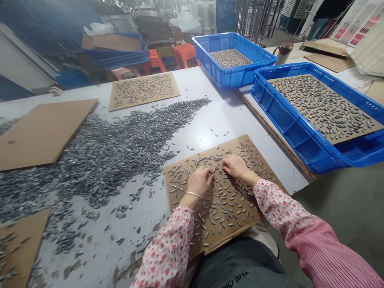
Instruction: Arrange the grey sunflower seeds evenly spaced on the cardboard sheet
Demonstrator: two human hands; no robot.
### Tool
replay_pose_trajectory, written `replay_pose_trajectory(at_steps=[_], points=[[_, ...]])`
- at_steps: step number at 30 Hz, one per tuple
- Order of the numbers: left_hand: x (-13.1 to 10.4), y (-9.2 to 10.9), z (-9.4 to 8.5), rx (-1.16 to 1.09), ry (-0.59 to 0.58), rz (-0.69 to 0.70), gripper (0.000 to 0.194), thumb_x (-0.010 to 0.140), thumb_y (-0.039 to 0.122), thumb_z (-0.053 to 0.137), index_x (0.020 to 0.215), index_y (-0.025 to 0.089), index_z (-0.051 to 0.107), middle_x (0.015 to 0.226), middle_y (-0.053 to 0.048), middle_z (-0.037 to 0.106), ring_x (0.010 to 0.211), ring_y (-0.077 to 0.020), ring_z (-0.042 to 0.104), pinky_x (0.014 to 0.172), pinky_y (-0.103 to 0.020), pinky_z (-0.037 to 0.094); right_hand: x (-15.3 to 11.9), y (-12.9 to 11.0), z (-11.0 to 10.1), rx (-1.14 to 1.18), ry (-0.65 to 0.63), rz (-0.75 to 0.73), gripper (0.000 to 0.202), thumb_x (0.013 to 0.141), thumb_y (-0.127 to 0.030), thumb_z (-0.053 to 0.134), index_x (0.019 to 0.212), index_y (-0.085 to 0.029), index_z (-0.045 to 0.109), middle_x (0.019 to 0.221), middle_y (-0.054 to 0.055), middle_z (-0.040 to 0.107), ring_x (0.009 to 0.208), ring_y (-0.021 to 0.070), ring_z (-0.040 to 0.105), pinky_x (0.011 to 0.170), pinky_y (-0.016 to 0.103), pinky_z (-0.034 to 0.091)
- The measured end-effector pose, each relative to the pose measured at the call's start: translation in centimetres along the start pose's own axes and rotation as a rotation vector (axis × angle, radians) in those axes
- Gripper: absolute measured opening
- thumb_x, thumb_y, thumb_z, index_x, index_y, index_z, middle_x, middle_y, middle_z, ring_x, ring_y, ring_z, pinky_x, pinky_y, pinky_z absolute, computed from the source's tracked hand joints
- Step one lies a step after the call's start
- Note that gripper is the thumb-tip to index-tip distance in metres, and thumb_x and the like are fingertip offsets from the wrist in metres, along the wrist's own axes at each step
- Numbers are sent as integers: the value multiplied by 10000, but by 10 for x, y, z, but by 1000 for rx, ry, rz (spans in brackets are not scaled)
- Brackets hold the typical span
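A cardboard sheet lies at the table's front edge, partly over my lap, with small grey metal pieces spread across it. My left hand, with a bangle at its wrist, is over the middle of the sheet, fingers pinched together. Close by on its right, my right hand also has its fingertips together, low over the sheet among the pieces. Anything between the fingertips of either hand is too small to make out. A large heap of the same grey pieces covers the table to the left.
Another filled cardboard sheet lies behind the heap; a bare one rests on it at left. Two blue crates at right hold filled sheets. A mug, orange stools and a person's legs are farther back.
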State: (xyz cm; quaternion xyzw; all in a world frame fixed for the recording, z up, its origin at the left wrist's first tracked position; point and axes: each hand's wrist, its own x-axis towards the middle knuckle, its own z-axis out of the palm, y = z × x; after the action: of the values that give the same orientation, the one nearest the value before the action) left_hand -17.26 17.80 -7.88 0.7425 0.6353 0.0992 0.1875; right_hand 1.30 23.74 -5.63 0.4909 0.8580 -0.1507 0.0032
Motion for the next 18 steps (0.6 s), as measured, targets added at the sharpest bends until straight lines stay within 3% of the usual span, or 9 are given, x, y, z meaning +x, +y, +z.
replay_pose_trajectory(at_steps=[4, 8, 13, 18], points=[[1, -2, -13, 9, 4, -89, 180, 855, 312, 496, 918, 249, 652, 934, -28, 611, 878, -165, 582, 703, -254, 424, 0, 0, 3, 59, 38, -38, 135, 882, -268, 537, 885, -195, 650, 924, 54, 610, 911, 178, 509, 754, 281, 362], [1, 11, -23, 47, -42, -104, 183, 860, 319, 497, 900, 242, 659, 934, -34, 610, 879, -170, 585, 690, -258, 421, 1, -3, 8, 91, 50, -93, 148, 884, -289, 541, 877, -189, 650, 905, 51, 602, 892, 173, 502, 766, 278, 365], [13, 22, -11, 181, -21, -75, 201, 868, 317, 481, 919, 224, 652, 943, -62, 606, 927, -195, 574, 702, -272, 426, 8, -8, 13, 63, 35, -82, 151, 880, -284, 541, 915, -190, 655, 936, 62, 599, 932, 184, 503, 807, 289, 367], [19, 8, 3, 187, 22, -48, 259, 897, 289, 397, 894, 226, 648, 939, -65, 603, 900, -191, 573, 675, -276, 424, 15, -13, 17, 9, 23, -60, 158, 880, -278, 522, 910, -194, 653, 947, 66, 605, 927, 196, 509, 795, 293, 374]])
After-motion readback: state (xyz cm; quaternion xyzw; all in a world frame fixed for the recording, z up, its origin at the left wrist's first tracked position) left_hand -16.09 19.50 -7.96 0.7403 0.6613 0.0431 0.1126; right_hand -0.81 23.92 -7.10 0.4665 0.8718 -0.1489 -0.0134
